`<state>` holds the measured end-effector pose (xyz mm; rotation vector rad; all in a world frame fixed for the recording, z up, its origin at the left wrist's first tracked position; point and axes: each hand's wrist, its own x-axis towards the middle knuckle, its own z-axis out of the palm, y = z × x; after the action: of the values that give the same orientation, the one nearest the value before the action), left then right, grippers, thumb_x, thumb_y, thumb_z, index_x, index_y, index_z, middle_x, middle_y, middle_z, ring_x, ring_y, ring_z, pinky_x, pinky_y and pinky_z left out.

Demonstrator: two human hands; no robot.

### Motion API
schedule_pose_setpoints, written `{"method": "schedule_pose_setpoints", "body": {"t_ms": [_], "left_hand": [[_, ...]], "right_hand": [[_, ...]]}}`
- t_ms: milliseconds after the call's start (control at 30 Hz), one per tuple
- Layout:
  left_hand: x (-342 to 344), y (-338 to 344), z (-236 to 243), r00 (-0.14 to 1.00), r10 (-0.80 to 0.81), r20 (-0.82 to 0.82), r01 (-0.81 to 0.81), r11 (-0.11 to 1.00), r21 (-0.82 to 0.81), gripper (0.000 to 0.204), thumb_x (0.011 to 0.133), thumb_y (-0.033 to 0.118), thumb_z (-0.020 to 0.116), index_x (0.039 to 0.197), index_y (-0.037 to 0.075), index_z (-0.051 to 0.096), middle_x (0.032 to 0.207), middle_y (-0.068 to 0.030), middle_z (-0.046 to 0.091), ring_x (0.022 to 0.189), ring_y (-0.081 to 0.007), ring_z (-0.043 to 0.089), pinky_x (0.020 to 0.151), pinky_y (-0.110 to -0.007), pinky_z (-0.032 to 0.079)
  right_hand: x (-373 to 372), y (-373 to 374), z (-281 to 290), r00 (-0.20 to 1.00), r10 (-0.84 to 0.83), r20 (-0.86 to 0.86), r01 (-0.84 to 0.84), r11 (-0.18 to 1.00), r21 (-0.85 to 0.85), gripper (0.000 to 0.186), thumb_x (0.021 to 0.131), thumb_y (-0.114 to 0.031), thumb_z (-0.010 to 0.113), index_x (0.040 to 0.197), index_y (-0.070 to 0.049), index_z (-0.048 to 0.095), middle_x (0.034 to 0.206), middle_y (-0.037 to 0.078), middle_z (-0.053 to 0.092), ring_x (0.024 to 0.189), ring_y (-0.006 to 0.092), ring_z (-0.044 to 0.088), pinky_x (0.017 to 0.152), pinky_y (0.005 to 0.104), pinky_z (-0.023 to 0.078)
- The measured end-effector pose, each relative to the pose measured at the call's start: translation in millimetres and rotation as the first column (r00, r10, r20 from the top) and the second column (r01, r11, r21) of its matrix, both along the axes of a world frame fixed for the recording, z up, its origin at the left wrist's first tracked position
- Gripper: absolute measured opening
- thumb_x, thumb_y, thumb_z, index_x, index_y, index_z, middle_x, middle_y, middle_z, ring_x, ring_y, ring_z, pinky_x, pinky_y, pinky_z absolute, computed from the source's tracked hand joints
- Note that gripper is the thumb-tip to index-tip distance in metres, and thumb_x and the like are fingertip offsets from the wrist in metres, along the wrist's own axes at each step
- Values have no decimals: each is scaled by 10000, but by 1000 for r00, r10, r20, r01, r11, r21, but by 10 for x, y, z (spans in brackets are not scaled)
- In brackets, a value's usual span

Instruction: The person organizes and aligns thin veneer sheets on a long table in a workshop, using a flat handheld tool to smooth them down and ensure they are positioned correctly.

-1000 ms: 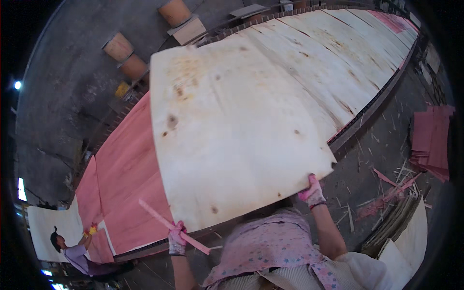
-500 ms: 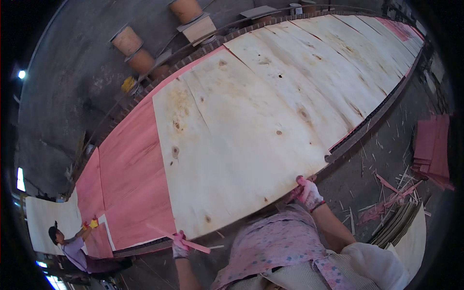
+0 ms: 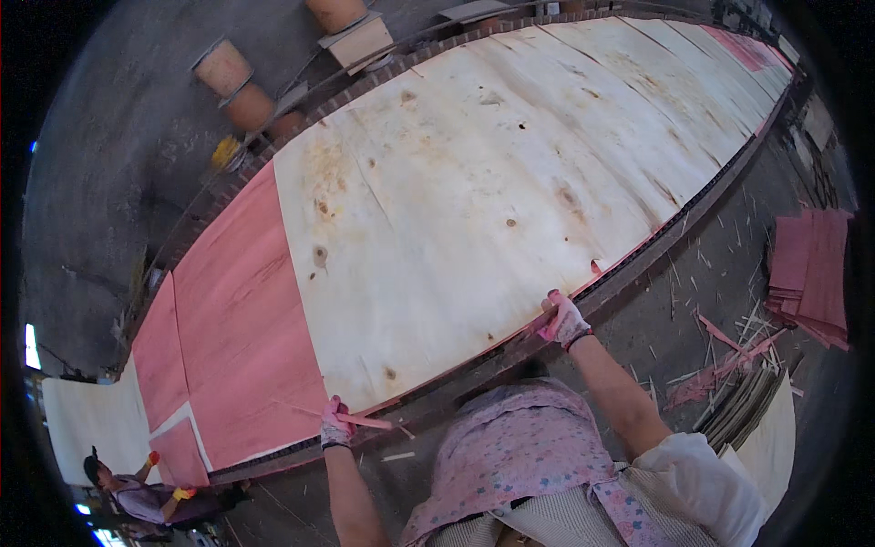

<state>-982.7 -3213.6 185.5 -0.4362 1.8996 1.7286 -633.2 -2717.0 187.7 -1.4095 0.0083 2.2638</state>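
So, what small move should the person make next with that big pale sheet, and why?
Perhaps ease the right hand off the near edge of the pale sheet: the sheet looks flat over the pink layer, so it seems to need little support there. The left hand, at the near-left corner, also holds a pink strip, so the right seems freer.

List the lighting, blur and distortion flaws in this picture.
Head view: fisheye distortion bows the long worktable; head view: corners go black; head view: the pale veneer sheet outshines the dim floor; head view: the pink strip in the left hand looks smeared toward its left end, likely motion blur.
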Motion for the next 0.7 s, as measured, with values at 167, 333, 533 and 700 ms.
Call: {"method": "schedule_pose_setpoints", "body": {"t_ms": [167,333,533,700], "left_hand": [[221,-74,-66,973,102,209,-143,971,193,255,925,298,546,722,171,459,579,31,425,482,-107,407,414,-269,348],[135,-110,-197,993,2,119,-21,987,158,207,944,290,522,785,167,470,637,16,499,524,-116,493,456,-238,434],[44,-90,-325,996,75,45,-79,991,104,171,913,173,490,755,153,429,638,13,445,533,-124,454,462,-252,396],[29,-64,-395,988,156,16,-157,982,102,92,887,126,491,799,118,467,706,-15,463,602,-149,485,517,-269,442]], "right_hand": [[116,-149,-125,983,-55,172,19,978,206,93,903,-209,627,932,-199,540,734,-21,565,499,159,493,410,278,411],[277,-405,-180,998,17,61,-40,914,404,124,900,-177,616,1000,-117,576,815,13,593,698,151,551,565,302,484],[249,-620,-159,988,-85,125,9,860,510,139,880,-156,656,988,-100,590,881,12,608,759,138,551,660,277,467],[149,-813,-139,983,-52,179,-43,871,490,103,885,-104,638,980,-103,601,859,-8,613,752,123,567,665,272,472]]}}
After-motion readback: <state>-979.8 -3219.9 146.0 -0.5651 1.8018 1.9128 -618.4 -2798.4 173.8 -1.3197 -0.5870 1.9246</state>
